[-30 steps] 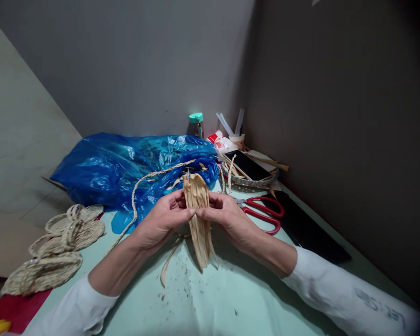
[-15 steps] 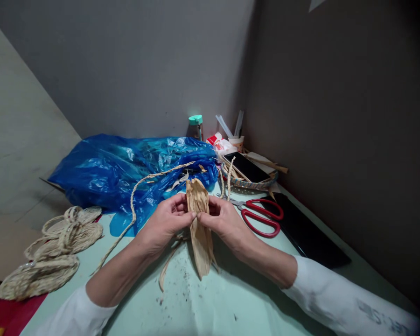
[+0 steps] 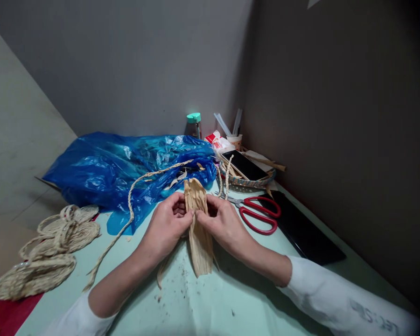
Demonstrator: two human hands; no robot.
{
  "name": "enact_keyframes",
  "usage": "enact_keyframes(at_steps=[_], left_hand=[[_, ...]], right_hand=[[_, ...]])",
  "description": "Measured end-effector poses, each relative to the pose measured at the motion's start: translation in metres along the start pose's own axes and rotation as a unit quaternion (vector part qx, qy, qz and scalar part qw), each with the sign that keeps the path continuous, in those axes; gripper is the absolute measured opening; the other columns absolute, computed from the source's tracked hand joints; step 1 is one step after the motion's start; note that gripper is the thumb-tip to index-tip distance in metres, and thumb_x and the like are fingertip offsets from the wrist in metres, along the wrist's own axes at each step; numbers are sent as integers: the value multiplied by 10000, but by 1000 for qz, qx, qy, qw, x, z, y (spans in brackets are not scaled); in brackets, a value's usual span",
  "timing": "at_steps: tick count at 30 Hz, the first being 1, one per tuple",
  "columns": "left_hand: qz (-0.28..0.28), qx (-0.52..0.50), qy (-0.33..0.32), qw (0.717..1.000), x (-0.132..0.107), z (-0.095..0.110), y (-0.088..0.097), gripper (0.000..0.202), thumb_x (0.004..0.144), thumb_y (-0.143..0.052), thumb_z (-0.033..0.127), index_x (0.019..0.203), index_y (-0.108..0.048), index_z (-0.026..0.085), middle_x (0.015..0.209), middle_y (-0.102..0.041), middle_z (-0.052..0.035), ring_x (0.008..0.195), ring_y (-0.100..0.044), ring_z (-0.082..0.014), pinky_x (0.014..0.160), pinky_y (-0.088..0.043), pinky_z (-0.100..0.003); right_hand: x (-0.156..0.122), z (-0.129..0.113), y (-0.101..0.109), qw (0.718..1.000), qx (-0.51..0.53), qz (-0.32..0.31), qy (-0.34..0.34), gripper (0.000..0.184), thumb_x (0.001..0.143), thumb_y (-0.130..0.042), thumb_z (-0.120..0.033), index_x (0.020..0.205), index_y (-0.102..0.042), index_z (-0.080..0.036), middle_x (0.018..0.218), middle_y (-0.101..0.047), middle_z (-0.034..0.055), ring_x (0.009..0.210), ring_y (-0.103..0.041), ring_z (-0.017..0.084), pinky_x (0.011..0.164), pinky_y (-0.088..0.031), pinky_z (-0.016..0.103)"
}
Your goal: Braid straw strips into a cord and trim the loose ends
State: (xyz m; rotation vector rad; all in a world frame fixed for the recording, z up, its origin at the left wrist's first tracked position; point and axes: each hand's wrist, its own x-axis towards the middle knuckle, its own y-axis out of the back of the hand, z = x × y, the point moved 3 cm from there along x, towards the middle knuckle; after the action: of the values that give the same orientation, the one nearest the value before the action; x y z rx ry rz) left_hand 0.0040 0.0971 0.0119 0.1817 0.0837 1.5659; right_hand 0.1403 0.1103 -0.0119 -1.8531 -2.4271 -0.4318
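A dry, tan corn husk (image 3: 201, 254) hangs lengthwise between my hands over the pale green tabletop. My left hand (image 3: 170, 221) pinches its left edge with thumb and curled fingers. Opposite it, my right hand (image 3: 222, 219) grips the right edge, and the two thumbs nearly meet on the husk's face. A long braided cord (image 3: 131, 200) runs from the blue bag down past my left forearm. Red-handled scissors (image 3: 261, 214) lie just right of my right hand. Thin loose strips show partly under the husk.
A blue plastic bag (image 3: 126, 163) spreads along the back wall. Woven straw sandals (image 3: 52, 247) lie at the left. A phone (image 3: 245, 164) rests on a shallow basket (image 3: 259, 181) at the back right, near a green-lidded jar (image 3: 193, 122). A flat black object (image 3: 304, 233) lies along the right edge.
Both hands keep their hold on the husk. Its lower end now looks wider and more spread out. The whole view has shifted slightly.
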Motion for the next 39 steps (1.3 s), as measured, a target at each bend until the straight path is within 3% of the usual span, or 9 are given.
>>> enact_keyframes(at_steps=[3, 9, 14, 18, 21, 27, 31, 36, 39], left_hand=[[-55, -15, 29, 998, 1, -2, 3, 276, 651, -767, 169, 916, -690, 149, 913, -750, -64, 827, -682, -215, 775, -498, -300], [-145, -127, 91, 977, 2, -3, 13, 424, 721, -774, 207, 1127, -669, 148, 1081, -743, -105, 974, -694, -239, 902, -501, -329], [-152, -177, 104, 967, 4, -5, 14, 404, 709, -787, 165, 1097, -674, 146, 1067, -748, -111, 946, -710, -231, 864, -523, -303], [-161, -218, 124, 955, 5, -7, 12, 385, 741, -768, 169, 1109, -654, 172, 1027, -753, -97, 899, -719, -226, 809, -546, -305], [-164, -239, 126, 949, 3, -5, 9, 392, 789, -728, 176, 1167, -625, 193, 1065, -733, -89, 910, -708, -213, 779, -547, -285], [-125, -222, 95, 962, -4, 4, 4, 375, 815, -705, 186, 1180, -622, 215, 1069, -692, -47, 856, -662, -150, 771, -528, -235], [-122, -228, 81, 963, -5, 7, 4, 320, 822, -682, 143, 1135, -632, 187, 832, -636, -9, 682, -577, -86, 690, -509, -201], [-142, -253, 96, 952, -3, 6, 6, 212, 828, -684, 188, 1032, -638, 157, 633, -430, 67, 444, -299, -3, 425, -291, -127], [-130, -203, 104, 965, -3, 5, 9, 163, 837, -683, 279, 912, -620, 149, 601, -451, 68, 390, -225, 18, 376, -171, -124]], right_hand=[[1, 0, -2, 994, 93, -39, -45, 202, 724, -605, -203, 896, -700, -156, 837, -686, 29, 791, -600, 201, 717, -455, 292], [4, -8, -1, 948, 267, -126, -119, 233, 690, -664, -207, 908, -738, -168, 841, -700, 24, 771, -607, 163, 740, -451, 277], [7, -5, 0, 907, 346, -154, -184, 150, 631, -723, -194, 775, -708, -157, 769, -673, 27, 708, -588, 143, 729, -462, 271], [6, -5, -2, 884, 393, -159, -199, 56, 623, -677, -162, 676, -661, -154, 615, -592, -6, 600, -524, 120, 659, -440, 244], [5, -6, -3, 891, 391, -148, -175, 48, 651, -652, -191, 687, -647, -160, 630, -598, 3, 621, -537, 135, 690, -436, 265], [4, -8, 1, 960, 251, -109, -64, 143, 774, -663, -305, 791, -609, -173, 815, -611, 15, 794, -550, 163, 749, -424, 277], [5, -9, 1, 955, 256, -130, -67, 190, 811, -640, -345, 820, -556, -174, 767, -570, 7, 702, -530, 145, 666, -418, 277], [5, -7, 1, 962, 235, -118, -74, 236, 799, -659, -375, 799, -535, -174, 685, -439, -40, 571, -378, 91, 544, -312, 235], [5, -9, 1, 966, 207, -143, -66, 264, 819, -650, -404, 834, -553, -159, 666, -402, -50, 550, -312, 80, 509, -242, 230]])
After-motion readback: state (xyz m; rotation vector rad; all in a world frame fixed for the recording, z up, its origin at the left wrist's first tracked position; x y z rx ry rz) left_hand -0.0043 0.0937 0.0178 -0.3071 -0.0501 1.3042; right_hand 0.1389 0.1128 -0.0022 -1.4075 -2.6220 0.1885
